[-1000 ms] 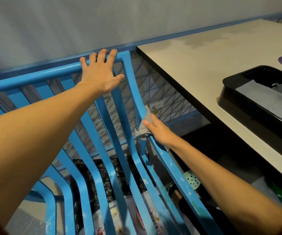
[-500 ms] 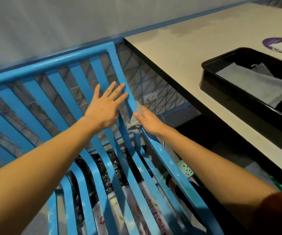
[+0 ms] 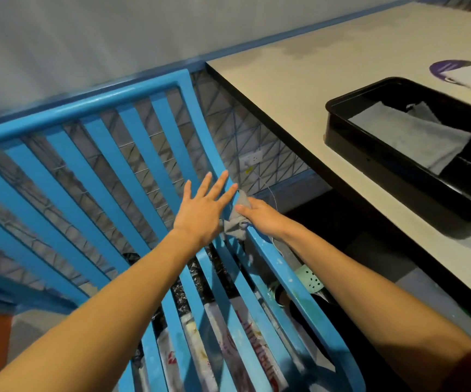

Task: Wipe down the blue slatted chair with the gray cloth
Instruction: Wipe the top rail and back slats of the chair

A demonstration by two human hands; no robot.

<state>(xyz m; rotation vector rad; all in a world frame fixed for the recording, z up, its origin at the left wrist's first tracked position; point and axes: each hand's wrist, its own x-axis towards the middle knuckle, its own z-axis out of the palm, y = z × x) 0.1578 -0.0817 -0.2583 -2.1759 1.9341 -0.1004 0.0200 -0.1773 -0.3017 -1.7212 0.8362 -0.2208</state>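
Note:
The blue slatted chair (image 3: 132, 154) fills the left and middle of the head view, its backrest slats running up to a top rail. My right hand (image 3: 262, 215) grips the small gray cloth (image 3: 235, 222) against the chair's right side rail, where backrest meets seat. My left hand (image 3: 203, 206) hovers flat with fingers spread just left of the cloth, over the rightmost slats, its fingertips close to the cloth.
A beige table (image 3: 327, 80) with a dark edge stands to the right of the chair. On it sits a black tray (image 3: 350, 142) holding gray cloths. Plastic bags lie on the floor under the seat slats. A wall with a wire mesh is behind the chair.
My left hand left the top rail and came down and right to the cloth. My right hand with the cloth stayed at the side rail.

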